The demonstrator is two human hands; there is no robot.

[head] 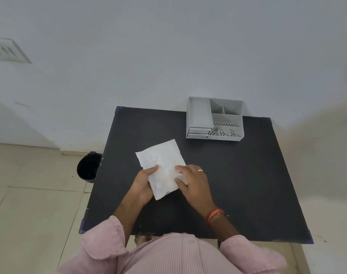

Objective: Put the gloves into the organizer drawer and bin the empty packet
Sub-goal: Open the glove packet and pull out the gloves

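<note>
A white packet (160,161) lies flat in the middle of the black table (238,175). My left hand (143,182) grips the packet's near left edge, thumb on top. My right hand (192,180) presses fingers on its near right corner. The gloves themselves are not visible; the packet looks sealed. A grey organizer (215,118) with open compartments and two small drawers (198,133) at its front left stands at the table's far right; both drawers look closed. A black bin (89,166) sits on the floor left of the table.
A white wall runs behind the table. Beige floor tiles (30,204) lie to the left, where the bin stands close to the table's left edge. My pink sleeves and body are at the table's near edge.
</note>
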